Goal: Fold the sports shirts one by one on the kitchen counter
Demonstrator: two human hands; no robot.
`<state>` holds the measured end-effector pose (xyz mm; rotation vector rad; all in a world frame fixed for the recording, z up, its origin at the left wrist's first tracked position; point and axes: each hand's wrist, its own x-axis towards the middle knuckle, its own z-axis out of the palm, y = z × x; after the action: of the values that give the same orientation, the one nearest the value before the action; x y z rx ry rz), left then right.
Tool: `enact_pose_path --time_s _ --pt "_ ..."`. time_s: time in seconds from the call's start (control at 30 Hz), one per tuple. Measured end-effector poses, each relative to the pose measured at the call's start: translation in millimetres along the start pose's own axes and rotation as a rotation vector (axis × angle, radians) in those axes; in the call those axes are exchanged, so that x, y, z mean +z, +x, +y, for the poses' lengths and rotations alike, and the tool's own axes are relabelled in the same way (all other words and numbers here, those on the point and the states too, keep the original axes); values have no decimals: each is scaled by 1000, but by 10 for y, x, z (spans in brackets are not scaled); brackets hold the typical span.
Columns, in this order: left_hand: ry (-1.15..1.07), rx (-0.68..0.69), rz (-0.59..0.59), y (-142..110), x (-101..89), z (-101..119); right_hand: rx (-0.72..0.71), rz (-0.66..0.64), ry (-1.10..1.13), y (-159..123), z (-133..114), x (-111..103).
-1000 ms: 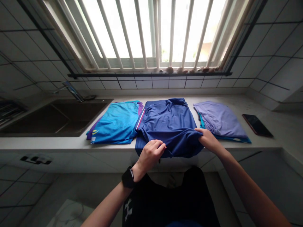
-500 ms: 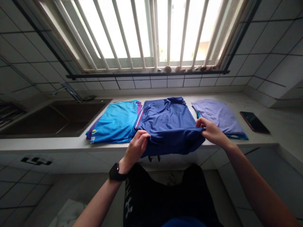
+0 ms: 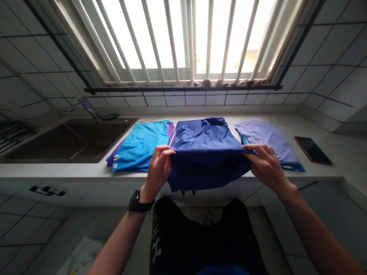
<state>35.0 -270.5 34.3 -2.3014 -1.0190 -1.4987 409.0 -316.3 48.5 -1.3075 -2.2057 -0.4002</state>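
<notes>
**Two-Handed Pinch, Edge Raised**

The left hand (image 3: 158, 172) and right hand (image 3: 266, 164) grasp a navy jersey (image 3: 208, 139) by one edge, which runs crosswise between them. The jersey lies on a white counter (image 3: 338, 149) and overhangs its front, between a teal garment (image 3: 140, 147) and a lilac garment (image 3: 263, 131). Fabric under the raised edge is hidden.

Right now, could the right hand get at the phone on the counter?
Probably yes, once it lets go: the right hand is gripping the navy garment, and the phone lies beyond the lavender garment, which is flat and shouldn't block it.
</notes>
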Motion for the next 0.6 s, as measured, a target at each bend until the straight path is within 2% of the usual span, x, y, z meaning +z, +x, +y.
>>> enact_pose_path --time_s 0.13,0.33,0.4,0.5,0.6 --pt "2 23 -10 65 23 -7 38 -110 -40 -5 -109 11" --pt "19 -16 -150 -26 2 -56 78 -164 -87 -68 -187 26" --pt "29 -46 -208 -96 -13 -76 109 -118 -101 -106 -194 42" --pt "17 -74 -277 -198 -31 -88 197 26 -84 -170 -229 129" --pt "-24 -63 -339 -269 -38 -62 182 71 -5 -234 -329 309"
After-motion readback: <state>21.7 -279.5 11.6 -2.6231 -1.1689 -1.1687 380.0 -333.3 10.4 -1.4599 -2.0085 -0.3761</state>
